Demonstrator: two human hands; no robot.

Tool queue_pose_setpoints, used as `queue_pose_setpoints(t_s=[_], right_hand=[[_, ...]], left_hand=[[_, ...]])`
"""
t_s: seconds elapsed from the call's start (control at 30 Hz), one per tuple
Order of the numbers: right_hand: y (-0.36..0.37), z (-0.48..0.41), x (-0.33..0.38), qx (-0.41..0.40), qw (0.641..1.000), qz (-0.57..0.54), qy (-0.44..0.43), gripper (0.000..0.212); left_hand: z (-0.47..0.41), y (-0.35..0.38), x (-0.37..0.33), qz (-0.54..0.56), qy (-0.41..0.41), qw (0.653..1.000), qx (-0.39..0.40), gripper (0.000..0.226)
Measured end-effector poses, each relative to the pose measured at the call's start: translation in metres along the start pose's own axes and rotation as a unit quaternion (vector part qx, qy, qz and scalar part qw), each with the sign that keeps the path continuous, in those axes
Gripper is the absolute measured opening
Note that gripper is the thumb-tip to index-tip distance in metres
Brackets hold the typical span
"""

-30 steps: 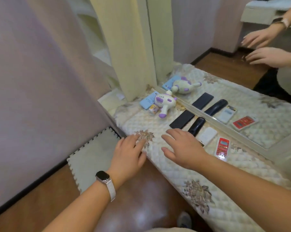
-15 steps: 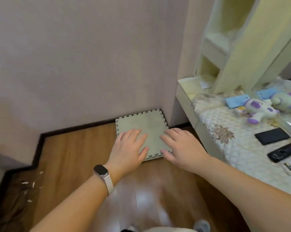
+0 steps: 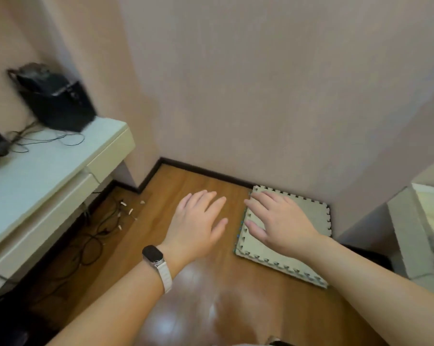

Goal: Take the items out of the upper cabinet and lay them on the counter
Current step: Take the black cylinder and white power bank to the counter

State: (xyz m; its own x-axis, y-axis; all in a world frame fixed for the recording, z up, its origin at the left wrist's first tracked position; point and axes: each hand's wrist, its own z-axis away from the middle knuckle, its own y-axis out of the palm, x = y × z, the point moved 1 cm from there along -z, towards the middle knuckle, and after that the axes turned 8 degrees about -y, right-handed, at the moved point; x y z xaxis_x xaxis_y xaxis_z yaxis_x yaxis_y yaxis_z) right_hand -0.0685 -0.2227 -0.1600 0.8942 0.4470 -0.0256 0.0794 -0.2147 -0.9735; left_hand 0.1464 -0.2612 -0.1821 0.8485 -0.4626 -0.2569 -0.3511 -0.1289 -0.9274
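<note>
My left hand (image 3: 198, 224) is held out flat over the wooden floor, fingers apart and empty, a dark watch on its wrist. Beside it my right hand (image 3: 279, 221) hovers over a grey foam floor mat (image 3: 285, 258), also spread and empty. Only a corner of the counter (image 3: 405, 233) with its quilted cover shows at the right edge. The upper cabinet and the laid-out items are out of view.
A pale desk with drawers (image 3: 49, 176) stands at the left, carrying a black bag (image 3: 56, 101) and thin cables. More cables (image 3: 96, 231) and small white bits lie on the floor under it. A pink wall fills the view ahead.
The view has swung left, away from the counter with the toy, phones and remotes, to the wall corner and the desk. Both hands stay spread and empty.
</note>
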Motion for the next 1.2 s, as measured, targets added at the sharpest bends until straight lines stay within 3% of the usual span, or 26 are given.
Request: queue_pose_setpoints(t_s=[0.23,0.43,0.83,1.2], right_hand=[[0.022,-0.103,0.011,-0.016,0.992,-0.026,-0.125,0.049],[0.038,-0.191,-0.021,-0.043,0.977,-0.054,-0.2,0.05],[0.039,-0.33,-0.131,-0.083,0.95,-0.082,-0.289,0.047],[0.042,-0.419,-0.113,-0.097,0.933,-0.113,-0.327,0.044]], left_hand=[[-0.002,-0.029,0.063,-0.065,-0.112,0.991,-0.015,0.048],[-0.061,-0.04,0.095,-0.125,-0.181,0.975,-0.03,0.047],[-0.205,-0.048,0.102,-0.198,-0.23,0.951,-0.066,0.047],[-0.224,-0.067,0.152,-0.214,-0.298,0.927,-0.077,0.046]])
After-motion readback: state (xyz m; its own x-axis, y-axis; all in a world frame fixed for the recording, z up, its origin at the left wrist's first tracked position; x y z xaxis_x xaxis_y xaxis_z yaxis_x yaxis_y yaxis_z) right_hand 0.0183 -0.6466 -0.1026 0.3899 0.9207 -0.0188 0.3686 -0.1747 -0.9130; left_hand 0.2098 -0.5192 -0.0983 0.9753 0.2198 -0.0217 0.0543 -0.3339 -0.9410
